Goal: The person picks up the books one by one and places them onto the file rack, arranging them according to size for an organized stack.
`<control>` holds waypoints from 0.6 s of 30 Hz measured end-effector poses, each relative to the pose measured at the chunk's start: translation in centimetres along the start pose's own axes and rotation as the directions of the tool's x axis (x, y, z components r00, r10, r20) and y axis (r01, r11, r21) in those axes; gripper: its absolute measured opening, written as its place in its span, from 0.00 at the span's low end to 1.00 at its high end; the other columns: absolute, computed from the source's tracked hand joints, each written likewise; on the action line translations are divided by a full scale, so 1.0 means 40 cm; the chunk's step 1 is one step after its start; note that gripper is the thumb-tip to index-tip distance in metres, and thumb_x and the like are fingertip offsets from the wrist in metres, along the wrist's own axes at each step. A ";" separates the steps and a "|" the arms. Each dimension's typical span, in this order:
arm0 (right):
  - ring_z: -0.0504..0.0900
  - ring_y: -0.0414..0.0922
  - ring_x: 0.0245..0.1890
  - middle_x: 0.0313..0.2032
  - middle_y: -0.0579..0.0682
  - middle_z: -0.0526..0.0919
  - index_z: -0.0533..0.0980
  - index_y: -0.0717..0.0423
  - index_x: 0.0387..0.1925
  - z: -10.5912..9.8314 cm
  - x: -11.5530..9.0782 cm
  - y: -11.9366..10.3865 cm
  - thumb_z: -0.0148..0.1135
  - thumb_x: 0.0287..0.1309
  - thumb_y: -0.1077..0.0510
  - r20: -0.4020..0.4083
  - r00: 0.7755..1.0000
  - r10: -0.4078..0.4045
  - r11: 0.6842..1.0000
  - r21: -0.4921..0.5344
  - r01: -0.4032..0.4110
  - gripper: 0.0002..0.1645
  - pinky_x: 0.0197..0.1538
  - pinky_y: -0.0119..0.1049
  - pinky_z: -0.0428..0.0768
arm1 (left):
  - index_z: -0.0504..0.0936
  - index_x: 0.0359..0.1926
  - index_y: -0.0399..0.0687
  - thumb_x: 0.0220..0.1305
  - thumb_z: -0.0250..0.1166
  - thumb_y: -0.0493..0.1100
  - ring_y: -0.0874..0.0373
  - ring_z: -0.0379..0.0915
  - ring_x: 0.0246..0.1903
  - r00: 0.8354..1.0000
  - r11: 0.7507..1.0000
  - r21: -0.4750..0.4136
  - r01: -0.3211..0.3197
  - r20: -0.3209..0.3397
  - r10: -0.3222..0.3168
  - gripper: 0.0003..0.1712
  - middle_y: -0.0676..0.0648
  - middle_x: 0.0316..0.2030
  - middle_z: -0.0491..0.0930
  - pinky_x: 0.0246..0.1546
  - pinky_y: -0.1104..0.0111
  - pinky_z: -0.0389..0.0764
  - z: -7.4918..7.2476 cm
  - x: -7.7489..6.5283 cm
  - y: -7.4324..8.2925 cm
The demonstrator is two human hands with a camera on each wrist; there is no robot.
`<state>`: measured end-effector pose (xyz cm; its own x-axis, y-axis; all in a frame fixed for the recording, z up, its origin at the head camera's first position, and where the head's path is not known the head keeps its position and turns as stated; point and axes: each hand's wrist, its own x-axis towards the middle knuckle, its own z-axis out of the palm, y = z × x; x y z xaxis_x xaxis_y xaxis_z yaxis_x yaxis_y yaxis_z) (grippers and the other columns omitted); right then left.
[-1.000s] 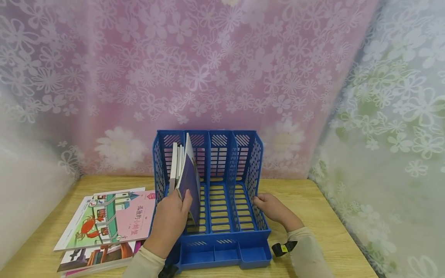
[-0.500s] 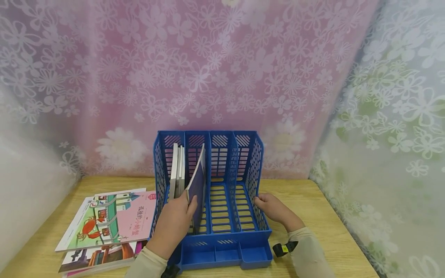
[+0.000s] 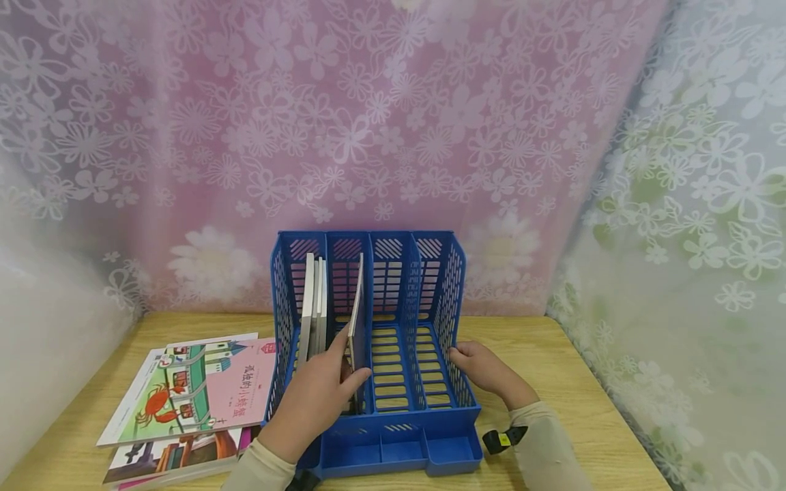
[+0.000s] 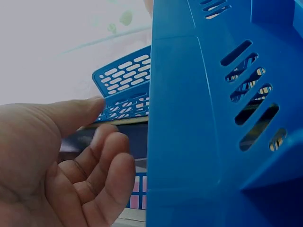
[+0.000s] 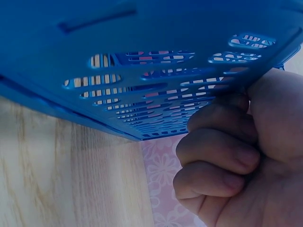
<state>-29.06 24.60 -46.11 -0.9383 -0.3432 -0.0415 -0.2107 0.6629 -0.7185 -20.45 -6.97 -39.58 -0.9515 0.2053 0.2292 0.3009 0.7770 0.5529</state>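
A thin book [image 3: 357, 307] stands nearly upright in the second compartment from the left of a blue plastic file rack [image 3: 399, 417], close to the divider on its right. My left hand [image 3: 316, 399] is at its near edge, index finger stretched along the left face and thumb spread to the right. In the left wrist view the thumb and loosely bent fingers stand apart on either side of the book's edge [image 4: 135, 121]. My right hand [image 3: 485, 368] grips the front edge of the rack's right side wall, its fingers curled in the right wrist view [image 5: 218, 146].
Several books [image 3: 314, 300] stand in the leftmost compartment. A pile of picture books, topped by a pink crab cover [image 3: 245, 372], lies left of the rack on the wooden table [image 3: 522, 329]. Small trays [image 3: 402, 450] line the rack's front. A flowered curtain [image 3: 393, 136] hangs behind.
The book has moved right and swung upright in the second compartment, away from the leftmost books. My left hand followed, then loosened its grip on it. My right hand has stayed in place.
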 end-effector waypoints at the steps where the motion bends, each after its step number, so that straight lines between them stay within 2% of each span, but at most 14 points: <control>1: 0.55 0.41 0.15 0.16 0.45 0.58 0.62 0.54 0.17 0.000 -0.001 -0.001 0.43 0.75 0.53 0.001 1.000 0.001 1.000 0.002 -0.001 0.25 0.22 0.33 0.59 | 0.55 0.74 0.52 0.64 0.61 0.60 0.65 0.63 0.13 1.000 1.000 0.014 -0.015 0.005 0.015 0.43 0.60 0.18 0.69 0.13 0.71 0.64 0.001 0.000 0.001; 5: 0.55 0.41 0.15 0.16 0.45 0.58 0.62 0.54 0.17 -0.001 -0.003 -0.004 0.43 0.75 0.53 0.001 1.000 0.007 1.000 0.012 -0.007 0.25 0.22 0.33 0.59 | 0.54 0.75 0.60 0.62 0.63 0.58 0.66 0.62 0.13 0.999 0.997 0.049 -0.052 0.002 0.052 0.44 0.62 0.18 0.69 0.13 0.71 0.64 0.004 0.000 0.002; 13: 0.54 0.41 0.15 0.16 0.45 0.57 0.62 0.54 0.17 0.001 -0.003 -0.001 0.43 0.74 0.53 -0.004 1.000 0.011 1.000 0.016 -0.011 0.25 0.22 0.34 0.58 | 0.59 0.73 0.56 0.59 0.65 0.59 0.67 0.63 0.13 0.998 0.996 0.055 -0.068 -0.011 0.068 0.44 0.63 0.18 0.69 0.12 0.72 0.64 0.000 -0.003 0.004; 18: 0.54 0.41 0.15 0.16 0.45 0.57 0.62 0.54 0.17 0.002 -0.003 0.001 0.43 0.74 0.53 -0.004 1.000 0.004 1.000 0.014 -0.004 0.25 0.22 0.34 0.58 | 0.65 0.69 0.49 0.59 0.65 0.60 0.67 0.62 0.13 0.997 0.995 0.066 -0.072 -0.028 0.074 0.41 0.63 0.18 0.68 0.13 0.72 0.64 -0.012 -0.007 0.005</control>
<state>-28.93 24.61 -46.19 -0.9402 -0.3380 -0.0421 -0.2027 0.6546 -0.7283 -20.10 -7.15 -39.16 -0.9243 0.2454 0.2922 0.3638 0.7979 0.4807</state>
